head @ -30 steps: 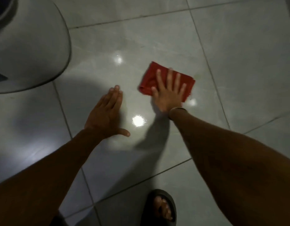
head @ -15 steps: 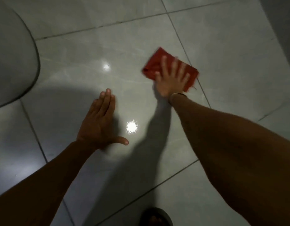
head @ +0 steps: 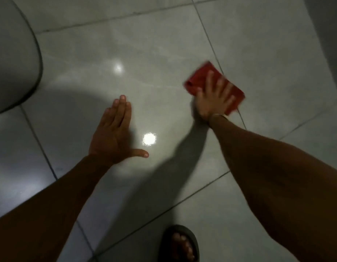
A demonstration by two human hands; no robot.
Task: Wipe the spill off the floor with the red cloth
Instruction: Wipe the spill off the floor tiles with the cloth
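The folded red cloth (head: pixel 199 79) lies on the glossy grey floor tiles (head: pixel 145 35), over a grout line at the right. My right hand (head: pixel 214 99) presses flat on top of it with fingers spread, blurred by motion. My left hand (head: pixel 112 135) rests palm down on the tile to the left, fingers together and thumb out, holding nothing. Faint pale streaks cross the tile between the hands; I cannot make out a distinct spill.
A large rounded grey object (head: pixel 10 53) fills the upper left corner. My foot in a dark sandal (head: pixel 180 244) stands at the bottom edge. A darker vertical surface (head: pixel 328 35) rises at the upper right. Two light reflections shine on the tile.
My right hand has slid the red cloth to the right, away from my left hand and onto the grout line. My left hand has stayed planted on the tile.
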